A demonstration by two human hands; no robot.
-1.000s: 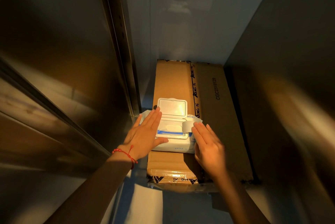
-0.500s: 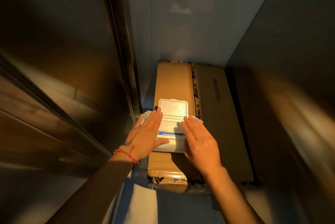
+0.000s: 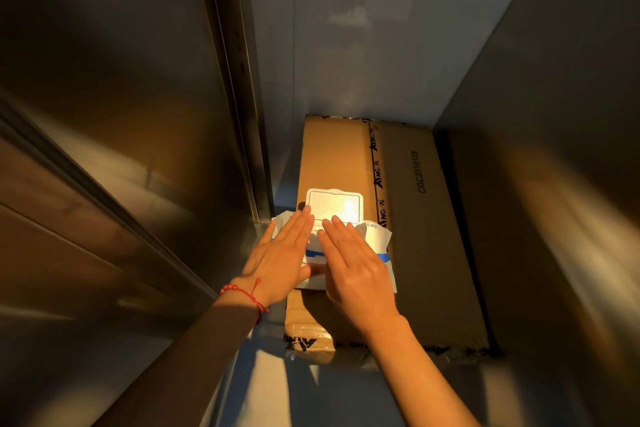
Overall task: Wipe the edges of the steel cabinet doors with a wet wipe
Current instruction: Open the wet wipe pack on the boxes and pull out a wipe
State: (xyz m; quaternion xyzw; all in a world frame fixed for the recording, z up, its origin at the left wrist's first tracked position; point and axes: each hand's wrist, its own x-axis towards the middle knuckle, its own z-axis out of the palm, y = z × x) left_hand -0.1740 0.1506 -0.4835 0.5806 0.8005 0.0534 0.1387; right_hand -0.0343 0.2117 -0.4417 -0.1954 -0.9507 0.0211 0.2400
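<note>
Since the earlier frames, the right hand has been slid leftward across the wet wipe pack, so that its fingers now cover the dispensing opening that was seen uncovered a second ago; the loose wipe seen beside those fingers then is no longer visible. The left hand has been kept where it was, laid flat on the left part of the pack. Both hands are held released, with straight fingers pressed on the pack and nothing grasped. The pack's white flip lid is stood open behind the fingertips and is lit brightly by warm sunlight. The pack is rested on the near left part of a long cardboard box, which is laid on the floor against a grey wall. A red bead bracelet is worn on the left wrist. A steel cabinet door is seen to the left, its vertical edge ending just beside the pack's far left corner. Another dim steel surface is seen on the right.
</note>
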